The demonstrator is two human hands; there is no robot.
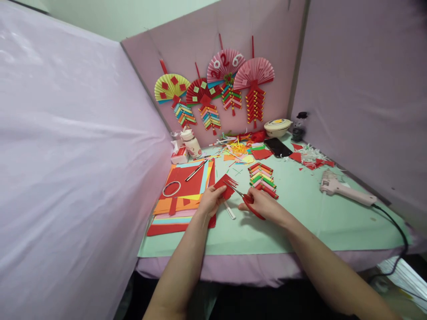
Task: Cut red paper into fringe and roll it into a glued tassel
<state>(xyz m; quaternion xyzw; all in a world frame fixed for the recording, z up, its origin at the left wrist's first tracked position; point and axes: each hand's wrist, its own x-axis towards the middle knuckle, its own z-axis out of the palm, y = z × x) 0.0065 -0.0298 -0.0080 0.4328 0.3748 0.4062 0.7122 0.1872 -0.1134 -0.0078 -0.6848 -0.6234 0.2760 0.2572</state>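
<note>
My left hand (211,200) pinches a small piece of red paper (224,183), whose far right edge is cut into thin strips. In my right hand (262,203) is a pair of scissors (251,207) with red handles. Their blades reach to the fringed side of the paper. Under my hands, a white stick-like tool (229,210) lies on the green tabletop. Just beyond my right hand rests a chevron strip of rolled coloured paper firecrackers (262,178), partly covered by that hand.
Coloured paper sheets (187,180) are stacked at left, with a tape roll (171,189) and a craft knife (196,171) on top. A corded glue gun (347,190) lies at right. Behind are a phone (277,147), paper scraps (237,149) and a bottle (191,143). Paper fans (254,73) hang on the back panel.
</note>
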